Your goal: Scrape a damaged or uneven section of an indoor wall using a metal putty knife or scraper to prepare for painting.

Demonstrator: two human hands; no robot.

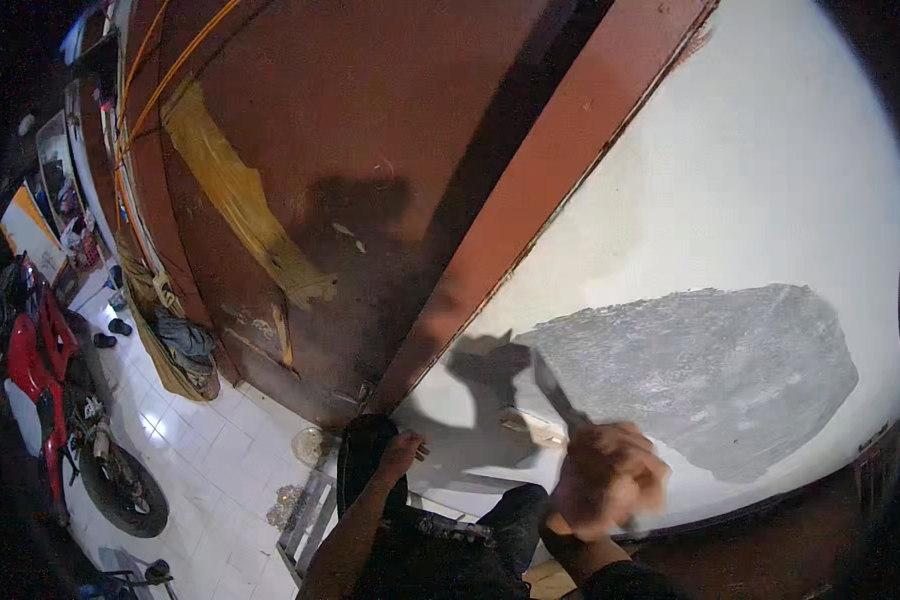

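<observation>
My right hand (pixel 610 478), slightly blurred, is closed round the handle of a scraper (pixel 553 388). The blade points up and left, against the white wall (pixel 740 200) at the left edge of a large grey bare patch (pixel 700 380). Its shadow and my hand's fall on the wall to the left. Most of the handle is hidden in my fist. My left hand (pixel 402 455) rests by my dark-clothed knee with its fingers loosely apart and nothing in them.
A red-brown door (pixel 350 120) and its frame (pixel 530 220) stand left of the wall. Orange cords (pixel 175 60) and a hanging cloth bag (pixel 175 345) are further left. A red motorcycle (pixel 45 340) stands on the white tiled floor (pixel 200 450). Debris (pixel 286 505) lies near the doorway.
</observation>
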